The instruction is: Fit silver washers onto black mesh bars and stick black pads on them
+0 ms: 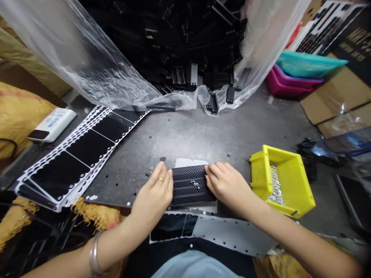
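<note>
A black rectangular plastic piece with a crosshatched face (188,191) lies between my two hands. A few small silvery nuts (195,183) rest on its upper face. My left hand (156,189), with a ring on one finger, is closed on the left end of the piece. At the right end, my right hand (222,178) grips the edge with bent fingers. Beneath the piece, a white sheet (188,162) shows at the back and front. Below it, a strip of black stickers on backing paper (232,233) hangs near my lap.
A yellow bin (295,177) with many small metal parts stands at right. Stacked sticker sheets (78,154) lie at left beside a white device (55,123). At the back, a clear plastic bag (116,77) spills black plastic parts (213,102). Coloured trays (290,81) sit behind.
</note>
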`<action>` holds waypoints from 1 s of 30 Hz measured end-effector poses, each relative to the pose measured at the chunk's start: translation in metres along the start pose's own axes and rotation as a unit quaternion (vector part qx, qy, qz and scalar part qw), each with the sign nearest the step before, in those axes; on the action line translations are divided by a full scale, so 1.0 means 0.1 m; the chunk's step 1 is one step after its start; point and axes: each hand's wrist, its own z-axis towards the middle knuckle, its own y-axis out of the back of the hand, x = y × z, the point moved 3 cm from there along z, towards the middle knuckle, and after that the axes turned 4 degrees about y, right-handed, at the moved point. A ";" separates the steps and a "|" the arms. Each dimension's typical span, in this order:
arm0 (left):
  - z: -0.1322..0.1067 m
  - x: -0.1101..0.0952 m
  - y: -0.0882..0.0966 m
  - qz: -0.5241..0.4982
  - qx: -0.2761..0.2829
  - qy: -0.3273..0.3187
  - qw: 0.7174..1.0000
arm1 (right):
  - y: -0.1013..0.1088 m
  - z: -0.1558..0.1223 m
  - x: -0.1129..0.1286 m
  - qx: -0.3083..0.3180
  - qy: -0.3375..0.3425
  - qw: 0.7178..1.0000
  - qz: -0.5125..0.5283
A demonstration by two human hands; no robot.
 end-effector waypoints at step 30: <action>-0.14 0.19 0.05 -0.011 -0.156 -0.058 0.986 | 0.05 -0.16 0.04 -0.111 -0.010 0.991 0.071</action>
